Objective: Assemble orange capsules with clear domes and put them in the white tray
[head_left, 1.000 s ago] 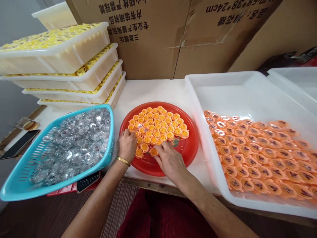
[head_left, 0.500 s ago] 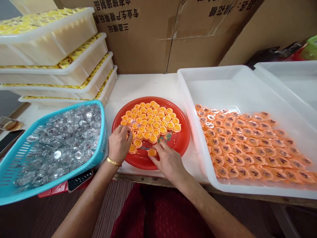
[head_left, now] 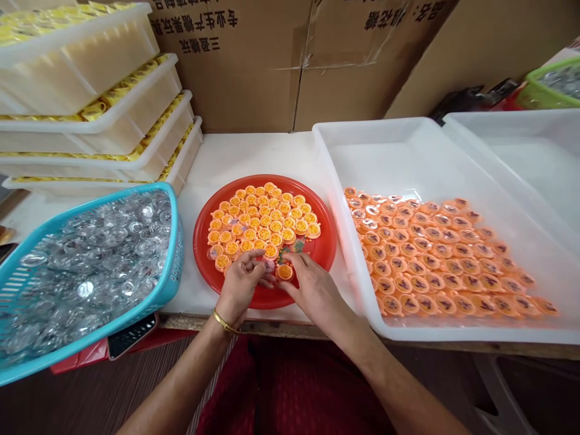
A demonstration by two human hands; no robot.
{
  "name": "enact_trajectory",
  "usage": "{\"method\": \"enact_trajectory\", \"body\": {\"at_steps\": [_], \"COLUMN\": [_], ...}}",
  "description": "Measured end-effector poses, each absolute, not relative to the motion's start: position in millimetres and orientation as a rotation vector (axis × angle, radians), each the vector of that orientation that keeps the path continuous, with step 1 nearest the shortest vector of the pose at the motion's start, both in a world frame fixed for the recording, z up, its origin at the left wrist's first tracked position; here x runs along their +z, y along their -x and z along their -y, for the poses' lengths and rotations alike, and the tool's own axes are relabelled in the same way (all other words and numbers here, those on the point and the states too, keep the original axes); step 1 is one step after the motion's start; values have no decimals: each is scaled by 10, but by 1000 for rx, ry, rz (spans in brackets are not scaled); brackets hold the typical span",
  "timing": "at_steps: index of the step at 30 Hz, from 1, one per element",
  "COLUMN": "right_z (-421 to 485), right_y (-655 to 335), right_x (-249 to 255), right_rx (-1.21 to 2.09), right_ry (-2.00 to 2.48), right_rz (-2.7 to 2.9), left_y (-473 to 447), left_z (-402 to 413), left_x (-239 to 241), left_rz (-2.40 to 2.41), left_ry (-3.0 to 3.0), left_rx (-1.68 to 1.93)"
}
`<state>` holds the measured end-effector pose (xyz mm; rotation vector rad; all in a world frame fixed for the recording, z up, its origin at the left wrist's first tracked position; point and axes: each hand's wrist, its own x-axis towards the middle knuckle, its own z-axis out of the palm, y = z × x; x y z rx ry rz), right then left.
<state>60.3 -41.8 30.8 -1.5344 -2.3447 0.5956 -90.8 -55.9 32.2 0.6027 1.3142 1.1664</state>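
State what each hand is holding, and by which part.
The right hand pinches a small orange cup by its rim over the red plate. The left hand touches it; its own hold cannot be told.

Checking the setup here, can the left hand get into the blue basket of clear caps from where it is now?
Probably yes. The left hand is over the near edge of the red plate, and the blue basket sits right beside that plate on its left, open-topped, with nothing between them.

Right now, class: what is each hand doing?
Left hand: fingers curled at the near edge of the red plate, pinching something small; what, cannot be told.
Right hand: fingertips on one orange cup; grip unclear.
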Motion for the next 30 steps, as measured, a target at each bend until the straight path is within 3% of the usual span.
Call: {"method": "enact_trajectory", "body": {"at_steps": [4, 30], "right_z": [388, 376], "right_y": [-616, -542], "right_x": [354, 325], "right_rx": [682, 666], "right_ry": [1338, 1393], "right_rz": [2490, 2664], "left_y": [954, 1094], "left_z": [580, 651], "left_x": [351, 450], "left_rz": [-1214, -1088], "left_ry": [-504, -214], "left_rx": [1182, 1188]}}
